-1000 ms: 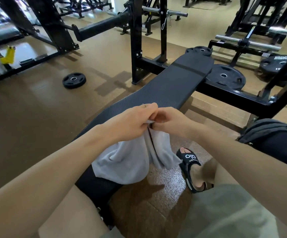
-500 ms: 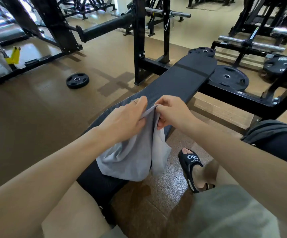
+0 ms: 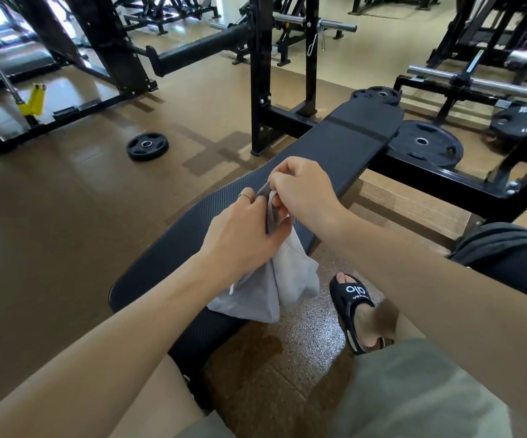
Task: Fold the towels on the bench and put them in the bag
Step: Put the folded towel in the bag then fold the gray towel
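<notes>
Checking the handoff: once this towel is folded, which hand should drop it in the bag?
Probably the right hand: the dark bag sits on that side, while the left hand would have to cross over. Both now pinch the grey towel.

A person's left hand (image 3: 243,229) and right hand (image 3: 300,192) pinch the top edge of a light grey cloth towel (image 3: 271,279) above a long black padded gym bench (image 3: 287,191). A black bag (image 3: 508,251) sits at right, near a sandalled foot (image 3: 358,311)
</notes>
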Motion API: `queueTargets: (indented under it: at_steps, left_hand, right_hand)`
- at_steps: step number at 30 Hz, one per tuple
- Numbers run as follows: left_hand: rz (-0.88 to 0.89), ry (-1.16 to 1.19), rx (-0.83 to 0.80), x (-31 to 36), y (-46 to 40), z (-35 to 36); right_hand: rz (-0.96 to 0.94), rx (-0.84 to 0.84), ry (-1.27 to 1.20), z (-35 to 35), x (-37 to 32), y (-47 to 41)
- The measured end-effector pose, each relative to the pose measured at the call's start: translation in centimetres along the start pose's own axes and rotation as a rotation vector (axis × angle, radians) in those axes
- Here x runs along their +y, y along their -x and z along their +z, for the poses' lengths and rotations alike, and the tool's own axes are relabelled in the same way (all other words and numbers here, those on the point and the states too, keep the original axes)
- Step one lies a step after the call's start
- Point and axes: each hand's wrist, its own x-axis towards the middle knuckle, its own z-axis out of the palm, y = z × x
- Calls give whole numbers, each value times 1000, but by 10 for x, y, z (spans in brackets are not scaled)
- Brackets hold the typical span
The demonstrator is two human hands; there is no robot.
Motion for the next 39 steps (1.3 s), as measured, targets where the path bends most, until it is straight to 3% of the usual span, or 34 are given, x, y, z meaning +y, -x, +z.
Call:
queueTargets:
  at_steps: [7,14,20,32,39]
  left_hand:
    - [-111,50,56,5,-1,-1]
    - [-75,-166,-15,-33,-2,-24]
    - [-70,-27,12,-32,9,-23]
    - [-138,-24,125,-9,4,11]
    - [117,-215,44,-68,19,-9]
  right_hand:
    - [-162,148,103,-5,-8,-7]
    - [-226,273,269,-36,-9,-23]
    - [-54,227,-61,-27,-24,-22]
    - [42,265,-387,-9,-43,-20]
    - [-64,443,-159,-45,-29,-41]
